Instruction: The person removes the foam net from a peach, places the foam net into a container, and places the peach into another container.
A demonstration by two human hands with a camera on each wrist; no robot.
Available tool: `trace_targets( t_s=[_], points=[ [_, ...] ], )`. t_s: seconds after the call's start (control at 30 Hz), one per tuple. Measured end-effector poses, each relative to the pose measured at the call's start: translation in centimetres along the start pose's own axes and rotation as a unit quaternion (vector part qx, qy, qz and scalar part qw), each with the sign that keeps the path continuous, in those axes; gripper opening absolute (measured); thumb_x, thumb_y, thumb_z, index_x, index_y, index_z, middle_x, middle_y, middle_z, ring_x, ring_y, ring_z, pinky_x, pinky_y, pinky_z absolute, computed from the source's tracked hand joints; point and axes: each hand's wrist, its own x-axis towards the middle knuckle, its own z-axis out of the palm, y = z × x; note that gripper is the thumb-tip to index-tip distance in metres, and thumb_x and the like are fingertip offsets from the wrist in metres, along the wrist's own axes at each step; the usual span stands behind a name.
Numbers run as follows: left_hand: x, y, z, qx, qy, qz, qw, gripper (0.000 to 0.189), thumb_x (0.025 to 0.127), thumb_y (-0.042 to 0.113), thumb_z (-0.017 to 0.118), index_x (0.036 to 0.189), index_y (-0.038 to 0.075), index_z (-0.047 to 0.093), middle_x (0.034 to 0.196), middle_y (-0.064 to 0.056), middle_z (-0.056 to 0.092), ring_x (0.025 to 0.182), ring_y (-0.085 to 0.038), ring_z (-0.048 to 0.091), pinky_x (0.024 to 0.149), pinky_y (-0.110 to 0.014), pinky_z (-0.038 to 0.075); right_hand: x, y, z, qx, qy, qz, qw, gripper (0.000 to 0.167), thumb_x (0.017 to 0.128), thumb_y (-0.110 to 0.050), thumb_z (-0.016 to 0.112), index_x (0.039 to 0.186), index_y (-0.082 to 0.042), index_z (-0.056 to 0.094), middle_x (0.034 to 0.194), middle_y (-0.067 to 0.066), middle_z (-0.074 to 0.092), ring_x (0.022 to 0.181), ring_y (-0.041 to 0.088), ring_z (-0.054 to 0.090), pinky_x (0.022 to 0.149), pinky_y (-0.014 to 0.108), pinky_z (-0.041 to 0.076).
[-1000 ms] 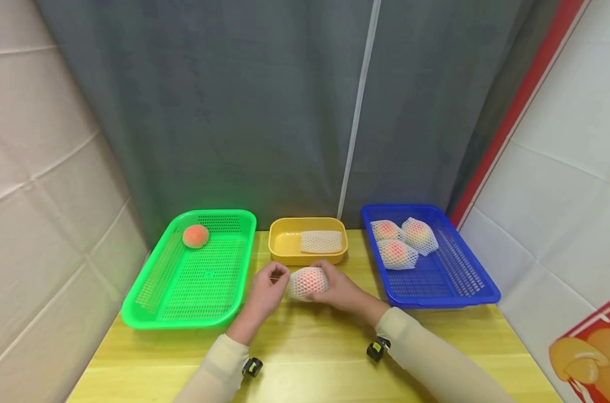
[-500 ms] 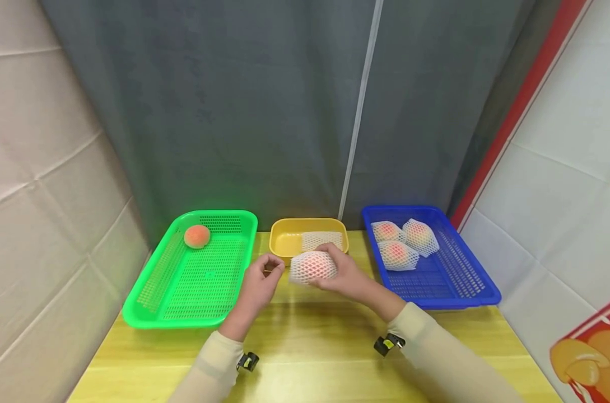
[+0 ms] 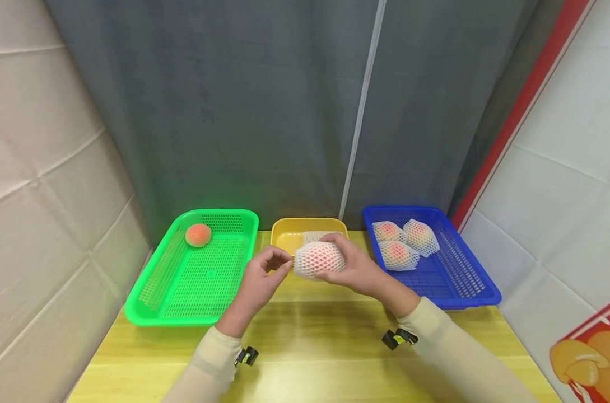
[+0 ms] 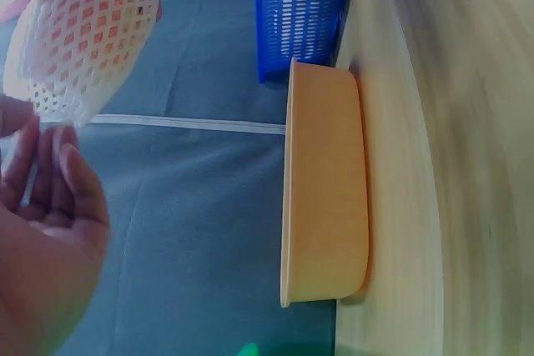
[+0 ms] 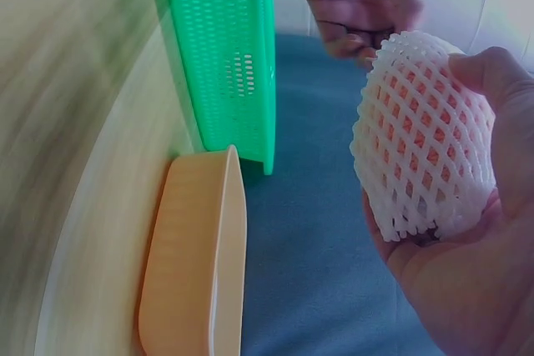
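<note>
My right hand [image 3: 357, 268] grips a peach in a white foam net [image 3: 319, 260], thumb on the near side and fingers around the far side. Pink peach skin shows through the mesh in the right wrist view, where the net [image 5: 425, 139] bunches toward its ends. My left hand [image 3: 264, 274] has its thumb and index finger pinched together at the net's left edge; its other fingers are curled in the left wrist view. Both hands are raised in front of the yellow tray [image 3: 286, 240], which holds a flat foam net [image 3: 315, 235] partly covered by the peach.
To the left stands a green basket [image 3: 199, 302] with one bare peach [image 3: 198, 235]. A blue basket [image 3: 456, 291] on the right holds three peaches in foam nets [image 3: 397, 254]. Behind the wooden table [image 3: 305, 347] hangs a grey curtain [image 3: 234, 112].
The netted peach has risen and shifted a little right in my right hand, now overlapping the tray. My left hand drew away from it, then came back to the net's left edge.
</note>
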Motion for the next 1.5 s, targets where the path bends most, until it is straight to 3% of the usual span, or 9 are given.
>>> trace_targets(
  t_s=[0.17, 0.3, 0.47, 0.77, 1.0, 1.27, 1.5],
  points=[
    [0.3, 0.6, 0.2, -0.042, -0.051, 0.055, 0.9963, 0.028, 0.095, -0.006, 0.079, 0.122, 0.002, 0.075, 0.115, -0.012, 0.073, 0.103, -0.024, 0.070, 0.094, -0.034, 0.061, -0.2, -0.2, 0.2, 0.003, -0.008, -0.009, 0.9999, 0.067, 0.088, -0.019, 0.094, 0.146, -0.015, 0.060, 0.129, 0.010, 0.069, 0.108, 0.025, 0.070, 0.088, 0.039, 0.063],
    [0.6, 0.8, 0.4, -0.040, -0.079, 0.072, 0.9934, 0.045, 0.087, -0.011, 0.080, 0.130, 0.002, 0.072, 0.128, -0.012, 0.069, 0.116, -0.026, 0.068, 0.104, -0.041, 0.059, -0.3, -0.3, 0.3, 0.005, -0.014, -0.018, 0.9997, 0.067, 0.088, -0.019, 0.094, 0.145, -0.014, 0.060, 0.127, 0.010, 0.070, 0.106, 0.025, 0.070, 0.088, 0.038, 0.063],
    [0.7, 1.1, 0.6, -0.023, -0.122, 0.052, 0.9909, 0.055, 0.087, -0.005, 0.085, 0.138, 0.007, 0.068, 0.136, -0.008, 0.064, 0.128, -0.026, 0.062, 0.111, -0.044, 0.056, -0.4, -0.4, 0.7, -0.006, -0.023, -0.022, 0.9995, 0.067, 0.088, -0.024, 0.095, 0.145, -0.012, 0.061, 0.126, 0.009, 0.070, 0.104, 0.023, 0.070, 0.086, 0.035, 0.062],
    [0.7, 0.9, 0.7, -0.067, -0.174, -0.005, 0.9824, 0.062, 0.090, 0.000, 0.082, 0.147, 0.002, 0.058, 0.136, -0.013, 0.063, 0.130, -0.027, 0.062, 0.110, -0.050, 0.056, -0.7, -0.7, 1.0, 0.002, -0.030, -0.008, 0.9995, 0.068, 0.087, -0.022, 0.098, 0.144, -0.009, 0.064, 0.128, 0.006, 0.072, 0.107, 0.021, 0.070, 0.090, 0.034, 0.061],
    [0.7, 0.8, 0.9, -0.079, -0.172, -0.017, 0.9819, 0.067, 0.088, -0.001, 0.079, 0.150, 0.000, 0.055, 0.140, -0.016, 0.063, 0.133, -0.031, 0.061, 0.112, -0.053, 0.054, -0.7, -0.7, 1.2, -0.005, -0.025, -0.007, 0.9996, 0.070, 0.085, -0.020, 0.099, 0.145, -0.010, 0.064, 0.129, 0.006, 0.073, 0.107, 0.021, 0.070, 0.090, 0.035, 0.060],
    [0.5, 0.7, 0.7, -0.041, -0.143, -0.008, 0.9889, 0.062, 0.086, 0.004, 0.082, 0.144, 0.002, 0.061, 0.133, -0.013, 0.066, 0.125, -0.031, 0.064, 0.107, -0.054, 0.058, -0.6, -0.5, 1.1, -0.028, -0.019, -0.020, 0.9992, 0.067, 0.086, -0.022, 0.099, 0.142, -0.009, 0.065, 0.130, 0.006, 0.072, 0.107, 0.020, 0.070, 0.090, 0.035, 0.060],
    [0.4, 0.6, 0.1, -0.021, -0.126, -0.022, 0.9916, 0.060, 0.083, 0.005, 0.078, 0.140, 0.002, 0.061, 0.133, -0.015, 0.066, 0.123, -0.031, 0.062, 0.108, -0.057, 0.056, -0.6, 0.0, 0.7, -0.053, 0.016, -0.040, 0.9977, 0.044, 0.087, -0.016, 0.097, 0.124, -0.008, 0.075, 0.116, 0.002, 0.076, 0.098, 0.017, 0.070, 0.083, 0.033, 0.060]
  ],
)
